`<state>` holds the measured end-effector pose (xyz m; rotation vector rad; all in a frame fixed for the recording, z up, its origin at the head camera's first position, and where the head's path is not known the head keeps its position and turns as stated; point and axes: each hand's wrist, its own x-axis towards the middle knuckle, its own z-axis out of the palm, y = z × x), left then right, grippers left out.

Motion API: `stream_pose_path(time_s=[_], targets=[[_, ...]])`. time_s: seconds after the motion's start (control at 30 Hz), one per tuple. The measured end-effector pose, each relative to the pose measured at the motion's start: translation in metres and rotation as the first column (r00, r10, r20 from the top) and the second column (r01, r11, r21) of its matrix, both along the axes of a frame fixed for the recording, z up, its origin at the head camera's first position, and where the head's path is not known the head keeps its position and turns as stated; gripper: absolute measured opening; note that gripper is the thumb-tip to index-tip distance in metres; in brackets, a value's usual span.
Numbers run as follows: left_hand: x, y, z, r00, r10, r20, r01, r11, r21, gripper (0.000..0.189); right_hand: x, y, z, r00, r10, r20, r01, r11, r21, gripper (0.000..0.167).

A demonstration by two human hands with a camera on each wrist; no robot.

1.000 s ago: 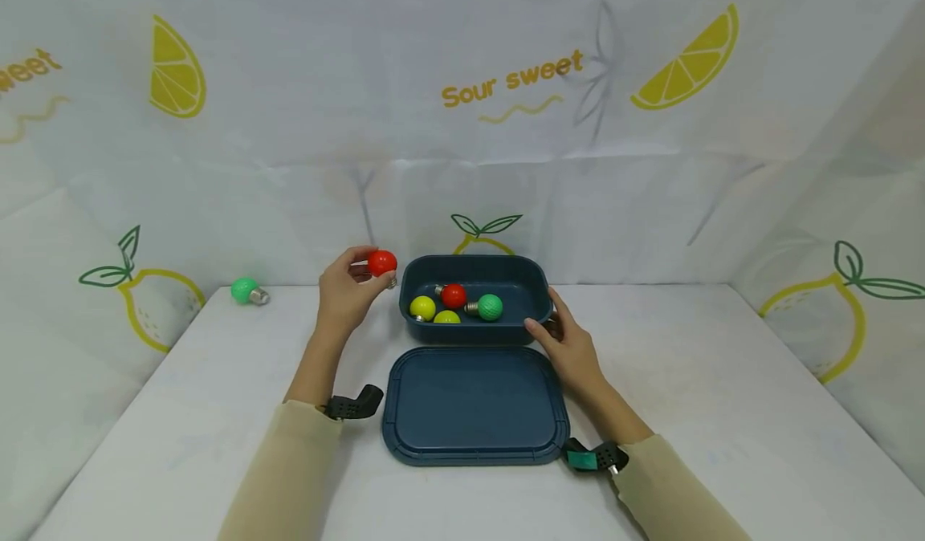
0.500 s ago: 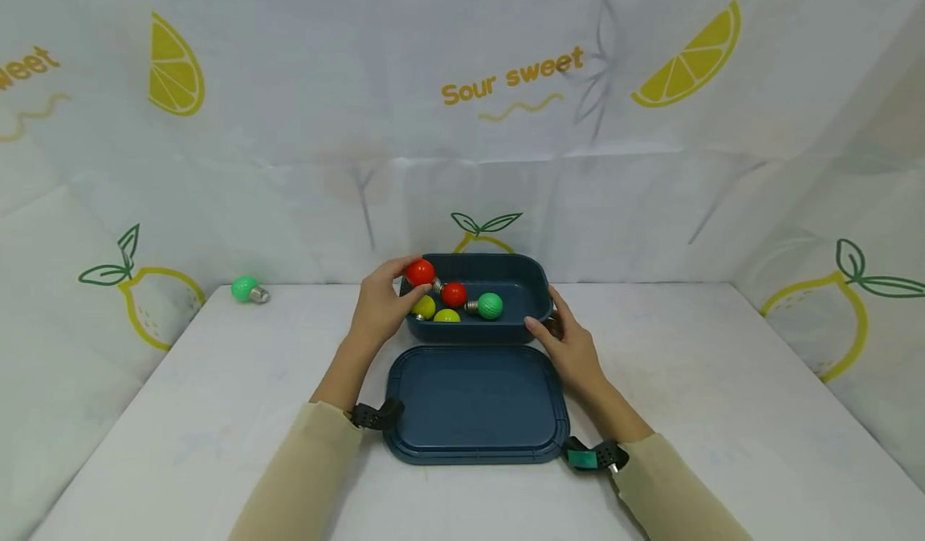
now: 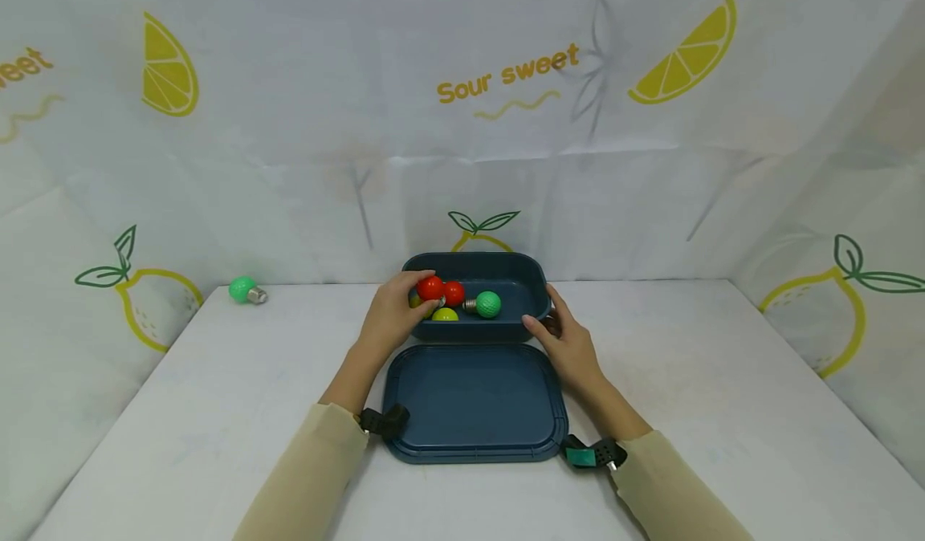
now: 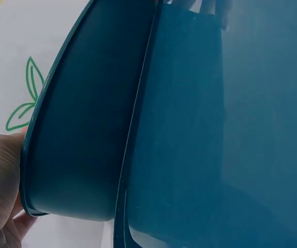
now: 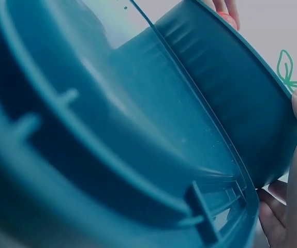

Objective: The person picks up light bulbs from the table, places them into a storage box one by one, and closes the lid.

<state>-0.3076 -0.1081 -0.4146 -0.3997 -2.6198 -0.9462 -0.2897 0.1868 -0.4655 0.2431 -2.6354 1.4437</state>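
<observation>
My left hand pinches a red light bulb between thumb and fingers, down inside the left part of a dark blue plastic box. Lying in that box are another red bulb, a green bulb with its screw base to the left, and yellow bulbs, one mostly covered by my left hand. My right hand grips the box's right end, thumb at the front rim and fingers round the side. From the right wrist, the box's outer wall shows beside my thumb.
A dark blue lid lies flat on the white table, just in front of the box. Far off at the table's back left corner is another green bulb. Behind the table hangs a white cloth printed with lemons.
My left hand has carried the red bulb rightward from beside the box, over its left rim and down among the other bulbs. The right hand has stayed on the box.
</observation>
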Motion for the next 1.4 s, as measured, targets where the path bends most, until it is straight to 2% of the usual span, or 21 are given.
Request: stream_pose_path(time_s=[0.33,0.77,0.97,1.27,1.4], targets=[[-0.0011,-0.0018,0.001,0.994,0.008,0.105,-0.012,0.999,0.033,0.049,-0.0012,-0.0005,-0.0005,1.0,-0.004,-0.006,0.004,1.0,0.009,0.077],[-0.0044,0.0027,0.0089,0.977,0.036,0.208,-0.036,0.999,-0.003,0.047,0.001,-0.0012,0.0014,1.0,-0.014,0.011,0.014,1.0,0.02,0.078],[-0.0069,0.0049,0.0087,0.976,0.04,0.215,-0.042,0.999,0.003,0.047,0.0027,-0.0016,0.0015,1.0,-0.015,0.007,0.015,1.0,0.013,0.078],[-0.0083,0.0027,0.0049,0.971,0.003,0.238,-0.019,0.998,0.068,0.048,0.0031,-0.0018,0.0013,1.0,-0.012,0.009,0.012,1.0,0.01,0.078],[-0.008,0.0019,0.0052,0.971,-0.001,0.24,-0.016,0.998,0.068,0.048,0.0024,-0.0023,0.0014,1.0,-0.009,0.005,0.009,1.0,0.007,0.079]])
